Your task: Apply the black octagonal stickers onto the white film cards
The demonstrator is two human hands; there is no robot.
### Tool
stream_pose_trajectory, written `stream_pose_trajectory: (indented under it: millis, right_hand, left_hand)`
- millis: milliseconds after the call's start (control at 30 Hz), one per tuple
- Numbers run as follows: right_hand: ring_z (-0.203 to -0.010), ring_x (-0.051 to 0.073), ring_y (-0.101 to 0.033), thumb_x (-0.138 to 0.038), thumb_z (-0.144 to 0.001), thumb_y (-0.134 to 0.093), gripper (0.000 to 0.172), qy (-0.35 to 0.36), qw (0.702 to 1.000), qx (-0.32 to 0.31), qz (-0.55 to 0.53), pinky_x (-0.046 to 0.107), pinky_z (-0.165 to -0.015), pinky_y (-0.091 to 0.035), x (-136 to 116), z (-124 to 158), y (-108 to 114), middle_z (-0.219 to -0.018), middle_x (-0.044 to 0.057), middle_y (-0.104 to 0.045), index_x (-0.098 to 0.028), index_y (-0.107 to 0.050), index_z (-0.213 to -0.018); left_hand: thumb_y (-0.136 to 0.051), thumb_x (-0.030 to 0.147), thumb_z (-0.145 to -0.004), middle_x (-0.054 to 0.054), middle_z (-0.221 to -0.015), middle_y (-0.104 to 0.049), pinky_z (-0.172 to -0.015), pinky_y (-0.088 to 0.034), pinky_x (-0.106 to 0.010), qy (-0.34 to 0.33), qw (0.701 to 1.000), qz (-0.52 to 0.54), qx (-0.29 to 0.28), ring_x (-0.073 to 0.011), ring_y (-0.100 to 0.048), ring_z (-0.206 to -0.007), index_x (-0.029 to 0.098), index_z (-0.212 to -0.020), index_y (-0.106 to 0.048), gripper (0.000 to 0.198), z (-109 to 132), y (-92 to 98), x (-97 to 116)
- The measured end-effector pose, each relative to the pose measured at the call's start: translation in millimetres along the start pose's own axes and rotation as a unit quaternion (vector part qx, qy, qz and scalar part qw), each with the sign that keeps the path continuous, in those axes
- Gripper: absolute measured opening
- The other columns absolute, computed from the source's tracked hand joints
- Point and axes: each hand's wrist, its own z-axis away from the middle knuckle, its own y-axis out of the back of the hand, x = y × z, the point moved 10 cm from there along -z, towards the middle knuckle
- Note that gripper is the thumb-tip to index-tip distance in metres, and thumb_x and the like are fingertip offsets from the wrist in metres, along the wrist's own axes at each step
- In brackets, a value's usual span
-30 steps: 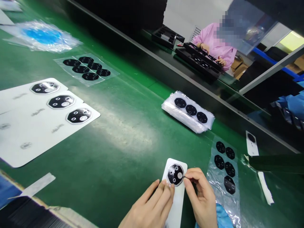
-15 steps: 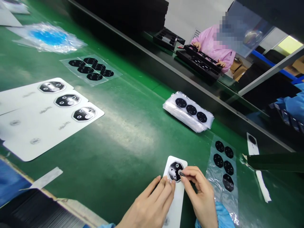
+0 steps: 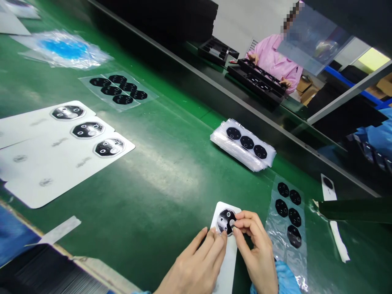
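A white phone-back-shaped panel (image 3: 227, 259) lies on the green table, with a black octagonal camera-plate sticker (image 3: 226, 221) with ring-marked holes at its far end. My left hand (image 3: 199, 255) rests across the panel's left edge, fingers extended, fingertips touching beside the octagon's near edge. My right hand (image 3: 255, 241) is closed in a pinch at the octagon's right side. Between its thumb and fingertips a small dark piece (image 3: 233, 227) shows, mostly hidden, next to a pale round spot on the octagon.
Left lie several white panels (image 3: 67, 167) with black octagons. Octagon sticker sheets (image 3: 284, 241) sit to the right and a sheet (image 3: 119, 90) at the back left. A bagged stack (image 3: 241, 145) lies mid-table. Across the ledge a person in pink (image 3: 277, 55) handles black trays (image 3: 255, 81).
My right hand's fingers have shifted slightly and curled closer over the octagon, hiding more of the small dark piece. My left hand stays nearly still on the panel.
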Motion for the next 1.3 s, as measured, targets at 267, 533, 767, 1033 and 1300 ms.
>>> stream_pose_trajectory:
  millis: [267,533,767,1033,1300]
  right_hand:
    - [-0.088,0.016,-0.06,-0.011,-0.09,-0.046,0.012,0.045,0.998,-0.009,0.035,0.025,-0.07,-0.053,-11.8,-1.5,-2.5,-0.102,0.008,-0.052,-0.02,-0.054,-0.093]
    - [-0.097,0.021,-0.059,-0.009,-0.089,-0.044,0.015,0.087,0.992,-0.023,0.087,0.031,-0.076,-0.053,-22.3,1.9,-7.4,-0.103,0.01,-0.052,-0.021,-0.053,-0.094]
    - [-0.078,0.016,-0.059,-0.012,-0.09,-0.044,0.015,0.036,0.993,-0.055,0.097,0.028,-0.069,-0.051,-15.2,-4.5,-14.8,-0.103,0.008,-0.05,-0.02,-0.056,-0.087]
    - [-0.083,0.016,-0.056,-0.017,-0.093,-0.041,0.014,-0.003,0.999,-0.03,0.031,0.028,-0.068,-0.051,-11.1,-6.3,-5.4,-0.103,0.008,-0.046,-0.02,-0.053,-0.087]
    - [-0.087,0.019,-0.057,-0.011,-0.09,-0.04,0.018,0.058,0.991,-0.072,0.098,0.031,-0.073,-0.051,-21.3,-6.9,-15.8,-0.101,0.009,-0.047,-0.02,-0.057,-0.089]
  left_hand:
    - [-0.029,0.009,-0.09,-0.004,-0.094,-0.064,-0.095,-0.034,-0.033,-0.001,1.0,-0.01,-0.005,-0.0183,-0.054,-0.095,0.011,-0.105,-0.061,0.035,-1.4,1.4,1.1]
    - [-0.027,0.006,-0.088,-0.005,-0.094,-0.064,-0.092,-0.034,-0.034,-0.009,1.0,-0.012,-0.008,-0.0191,-0.053,-0.094,0.012,-0.101,-0.062,0.038,-2.5,2.1,3.0]
    - [-0.025,0.006,-0.088,-0.006,-0.094,-0.064,-0.092,-0.035,-0.034,-0.005,1.0,-0.017,-0.007,-0.0195,-0.053,-0.094,0.011,-0.097,-0.063,0.04,-6.5,4.5,3.2]
    - [-0.023,0.005,-0.089,-0.006,-0.091,-0.065,-0.093,-0.035,-0.035,-0.003,1.0,-0.016,-0.011,-0.0196,-0.055,-0.092,0.01,-0.097,-0.064,0.041,-6.3,4.7,3.0]
    - [-0.027,0.005,-0.087,-0.006,-0.093,-0.065,-0.094,-0.035,-0.035,-0.01,1.0,-0.014,-0.009,-0.0196,-0.055,-0.094,0.011,-0.1,-0.062,0.038,-1.8,2.1,4.8]
